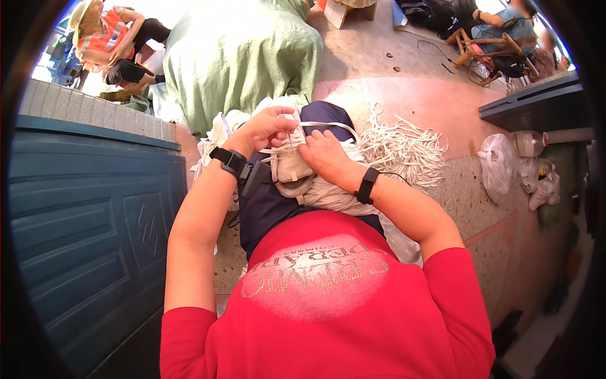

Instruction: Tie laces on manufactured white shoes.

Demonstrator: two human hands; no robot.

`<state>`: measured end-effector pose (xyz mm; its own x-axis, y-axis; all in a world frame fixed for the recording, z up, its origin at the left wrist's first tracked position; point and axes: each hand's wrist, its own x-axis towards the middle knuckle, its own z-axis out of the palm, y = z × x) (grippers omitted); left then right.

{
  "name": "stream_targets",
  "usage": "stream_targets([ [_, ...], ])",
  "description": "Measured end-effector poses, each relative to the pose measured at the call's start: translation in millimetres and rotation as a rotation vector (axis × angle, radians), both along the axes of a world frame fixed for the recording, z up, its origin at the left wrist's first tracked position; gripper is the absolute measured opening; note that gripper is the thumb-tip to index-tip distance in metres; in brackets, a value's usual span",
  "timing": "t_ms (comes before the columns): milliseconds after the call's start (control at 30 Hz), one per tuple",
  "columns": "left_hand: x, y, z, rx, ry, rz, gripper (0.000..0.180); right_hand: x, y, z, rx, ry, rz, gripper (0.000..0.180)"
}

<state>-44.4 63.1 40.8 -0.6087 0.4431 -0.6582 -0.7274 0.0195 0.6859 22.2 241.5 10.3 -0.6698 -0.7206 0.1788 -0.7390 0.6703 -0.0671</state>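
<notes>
A beige shoe (292, 165) rests on my lap, its heel end toward me. My left hand (268, 131) is over the shoe's upper, thumb and fingers pinched on a white shoelace (326, 124) that loops off to the right. At the shoe's right side is my right hand (329, 159), its fingers bent in and gripping the shoe's edge; the fingertips are partly hidden. A large pile of loose white laces (404, 150) spreads out to the right of my knee. More pale laces lie across my lap under the shoe.
A big bundle under a pale green cloth (243, 54) stands just ahead. Blue panelled door (95, 221) on the left; a dark ledge (536, 104) and plastic bags (497, 167) on the right. Other people sit at the far left (117, 44) and far right (502, 31).
</notes>
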Motion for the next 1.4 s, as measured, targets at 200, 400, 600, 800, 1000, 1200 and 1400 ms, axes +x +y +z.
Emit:
stream_targets([
  [200,-6,5,0,0.014,0.064,0.142,0.050,0,-18,9,0.236,-0.045,0.026,0.008],
  [400,-6,6,5,0.029,0.101,0.166,0.050,-3,-1,10,-0.242,0.078,0.097,0.012],
  [600,-16,18,-21,-0.035,-0.140,0.038,0.031,-14,12,202,-1.448,-0.351,0.282,0.014],
  [800,19,20,-28,-0.739,0.754,-0.234,0.040,-19,112,277,-1.906,-0.044,0.316,0.017],
  [1000,45,-46,-35,-0.806,0.950,-0.263,0.039,-30,57,145,-1.331,-0.539,-0.536,0.009],
  [1200,48,-43,-23,-0.789,0.860,-0.405,0.042,9,-23,15,-0.414,-0.707,-0.215,0.017],
  [1400,40,-39,-26,-0.558,0.890,-0.281,0.027,9,-43,-10,-0.216,-0.488,-0.267,0.011],
])
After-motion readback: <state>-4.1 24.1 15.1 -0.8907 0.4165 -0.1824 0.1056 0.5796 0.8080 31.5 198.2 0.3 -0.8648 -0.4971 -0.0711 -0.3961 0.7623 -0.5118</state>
